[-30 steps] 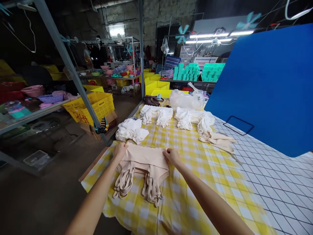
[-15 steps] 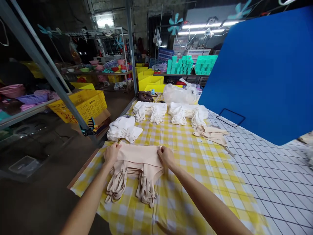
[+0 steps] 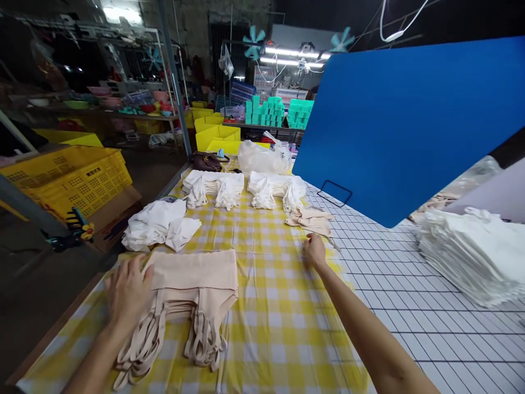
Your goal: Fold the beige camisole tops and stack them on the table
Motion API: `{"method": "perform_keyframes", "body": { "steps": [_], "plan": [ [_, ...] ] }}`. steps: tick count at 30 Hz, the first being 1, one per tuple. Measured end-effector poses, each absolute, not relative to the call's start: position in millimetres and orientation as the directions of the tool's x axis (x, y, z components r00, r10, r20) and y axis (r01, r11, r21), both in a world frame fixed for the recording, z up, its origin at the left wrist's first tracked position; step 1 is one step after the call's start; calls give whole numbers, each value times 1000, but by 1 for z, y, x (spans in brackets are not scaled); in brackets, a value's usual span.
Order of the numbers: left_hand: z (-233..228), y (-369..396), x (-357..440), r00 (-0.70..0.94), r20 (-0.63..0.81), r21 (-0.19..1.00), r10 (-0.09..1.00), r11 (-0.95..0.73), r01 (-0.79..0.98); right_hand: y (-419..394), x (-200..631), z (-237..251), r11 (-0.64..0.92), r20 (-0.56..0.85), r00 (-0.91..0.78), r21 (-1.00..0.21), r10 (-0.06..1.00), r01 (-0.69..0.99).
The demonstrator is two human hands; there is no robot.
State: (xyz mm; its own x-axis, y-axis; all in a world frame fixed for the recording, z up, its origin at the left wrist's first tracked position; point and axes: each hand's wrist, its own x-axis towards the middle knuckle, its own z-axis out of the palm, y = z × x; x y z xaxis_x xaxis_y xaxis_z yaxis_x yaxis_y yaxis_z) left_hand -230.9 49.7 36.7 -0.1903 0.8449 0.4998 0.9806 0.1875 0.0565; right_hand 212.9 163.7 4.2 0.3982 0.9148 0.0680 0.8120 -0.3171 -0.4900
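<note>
A neat stack of beige strapped garments (image 3: 192, 271), apparently camisole or bra tops, lies on the yellow checked cloth (image 3: 270, 306), straps hanging toward me. My left hand (image 3: 130, 287) is at the stack's left edge, fingers spread and slightly blurred, gripping nothing. Farther right, my right hand (image 3: 315, 250) is just in front of a loose beige garment (image 3: 311, 219). Its fingers are bent and turned mostly away, so whether they hold anything is hidden. A crumpled pile of white garments (image 3: 153, 221) sits beyond my left hand.
Two white garment stacks (image 3: 213, 186) stand farther back, before a clear plastic bag (image 3: 262, 157) and a dark handbag (image 3: 207, 161). A large blue board (image 3: 397, 126) overhangs the right side. More white garments (image 3: 471, 254) lie far right. A metal post (image 3: 174, 82) rises at left.
Both hands have let go of the top beige garment's upper corners. My right hand has moved right and forward toward the loose beige garment. My view has turned right.
</note>
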Motion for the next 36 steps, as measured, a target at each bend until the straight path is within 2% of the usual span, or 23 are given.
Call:
{"method": "perform_keyframes", "body": {
  "steps": [7,15,17,20,23,24,25,26,29,32,36],
  "plan": [
    [24,35,-148,-48,546,260,836,-115,959,206,223,-2,-289,8,328,-452,945,844],
    [12,24,-104,29,543,317,839,-237,918,224,213,-2,-392,-124,375,-390,919,833],
    [12,22,-99,24,539,333,842,-239,912,219,215,11,-358,-171,315,-398,934,845],
    [12,14,-88,44,522,368,852,-271,889,191,235,36,-249,-287,128,-441,949,862],
    [10,0,-70,134,497,404,857,-366,839,134,274,53,-200,-480,-54,-462,875,864],
    [9,-5,-63,176,481,417,859,-401,815,112,288,55,-203,-561,-99,-452,822,869],
    [7,-9,-55,220,458,435,861,-433,790,91,300,56,-200,-666,-178,-449,725,871],
    [5,-13,-46,261,436,452,861,-461,764,73,311,56,-219,-720,-176,-420,672,881],
    [2,-18,-23,362,407,491,839,-535,688,50,325,56,-229,-654,-50,-334,755,915],
    [4,-19,-8,417,428,494,802,-594,635,81,315,58,-175,-420,70,-217,905,960],
    [2,-23,-10,452,424,464,785,-616,636,156,287,48,-207,-135,189,-135,973,969]
  ]
}}
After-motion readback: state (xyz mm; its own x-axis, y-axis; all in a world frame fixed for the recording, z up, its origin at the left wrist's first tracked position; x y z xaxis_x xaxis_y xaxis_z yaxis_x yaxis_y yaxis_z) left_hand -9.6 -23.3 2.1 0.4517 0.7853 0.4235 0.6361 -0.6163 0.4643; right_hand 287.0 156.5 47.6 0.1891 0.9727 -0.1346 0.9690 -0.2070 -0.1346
